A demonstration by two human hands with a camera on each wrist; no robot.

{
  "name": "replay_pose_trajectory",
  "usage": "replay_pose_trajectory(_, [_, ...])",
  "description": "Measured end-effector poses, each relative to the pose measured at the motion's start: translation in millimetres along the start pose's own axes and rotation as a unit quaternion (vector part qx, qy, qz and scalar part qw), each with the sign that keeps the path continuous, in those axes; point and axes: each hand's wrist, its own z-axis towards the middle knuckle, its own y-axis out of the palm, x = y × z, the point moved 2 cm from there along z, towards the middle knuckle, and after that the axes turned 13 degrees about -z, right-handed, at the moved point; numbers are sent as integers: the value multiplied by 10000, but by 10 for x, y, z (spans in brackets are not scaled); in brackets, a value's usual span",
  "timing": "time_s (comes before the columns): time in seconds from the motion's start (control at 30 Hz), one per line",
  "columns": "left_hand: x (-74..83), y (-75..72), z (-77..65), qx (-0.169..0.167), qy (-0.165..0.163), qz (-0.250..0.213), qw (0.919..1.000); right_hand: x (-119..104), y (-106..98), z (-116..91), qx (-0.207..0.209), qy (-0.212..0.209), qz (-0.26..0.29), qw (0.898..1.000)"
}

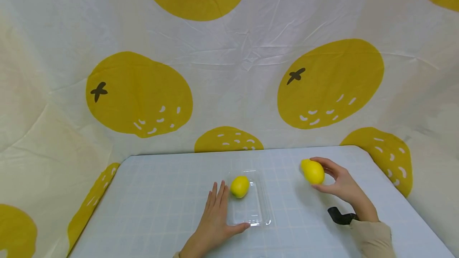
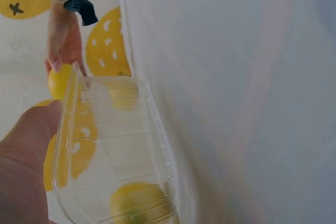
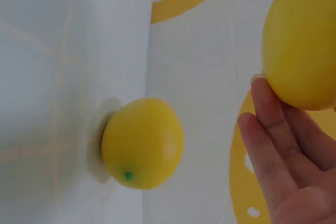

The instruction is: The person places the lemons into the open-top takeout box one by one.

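A clear plastic tray [image 1: 259, 210] lies at the middle of the table with one yellow lemon [image 1: 240, 186] in its far left part. My left hand [image 1: 226, 210] lies flat on the cloth beside the tray's left wall, fingers straight, thumb along the tray's front edge. In the left wrist view the thumb [image 2: 26, 145] touches the tray [image 2: 115, 140], with the lemon [image 2: 139, 200] inside. My right hand [image 1: 328, 180] grips a second lemon [image 1: 312, 171] just above the table, right of the tray. The right wrist view shows its fingers [image 3: 278, 145] round that lemon [image 3: 300, 40] and the tray's lemon [image 3: 143, 142] beyond.
The table [image 1: 161, 210] wears a pale blue checked cloth. A white cloth with large yellow fruit prints [image 1: 330, 83] hangs behind it and on both sides. A black strap [image 1: 340, 216] sits on my right wrist.
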Motion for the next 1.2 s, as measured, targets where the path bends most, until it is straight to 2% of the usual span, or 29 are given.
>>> replay_pose_trajectory(0.17, [-5, 5, 2, 50, 21, -28, 10000, -92, 114, 123, -134, -84, 176, 9997])
replay_pose_trajectory(0.4, [-14, 18, 13, 95, 49, -80, 9999, -256, 297, 273, -273, -408, 514, 9975])
replay_pose_trajectory(0.53, [-14, 19, 19, 13, -56, -101, 9999, -362, 402, 344, -324, -611, 598, 9958])
replay_pose_trajectory(0.67, [-19, 20, 21, -79, -159, -103, 9998, -451, 514, 403, -405, -624, 586, 9955])
replay_pose_trajectory(0.9, [-23, 8, 8, 31, 55, -51, 10000, -575, 722, 433, -669, -666, 776, 9925])
replay_pose_trajectory(1.2, [-21, 11, 1, 93, 129, -18, 9999, -651, 974, 424, -1033, -765, 579, 9900])
